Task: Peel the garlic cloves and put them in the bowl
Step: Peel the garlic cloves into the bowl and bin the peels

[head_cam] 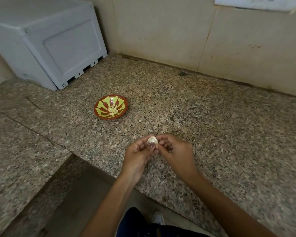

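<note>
A small whitish garlic piece (152, 139) with papery skin sits between the fingertips of both hands, above the granite counter near its front edge. My left hand (138, 157) pinches it from the left and below, and my right hand (175, 153) grips it from the right. Farther back and to the left stands a red bowl (99, 108) with a yellow-green leaf pattern. Several peeled pale cloves (113, 110) lie in its middle.
A speckled granite counter (212, 125) runs in an L shape around a floor gap at lower left. A grey plastic box (46, 43) stands at the back left corner. Beige tiled wall (178, 31) closes the back.
</note>
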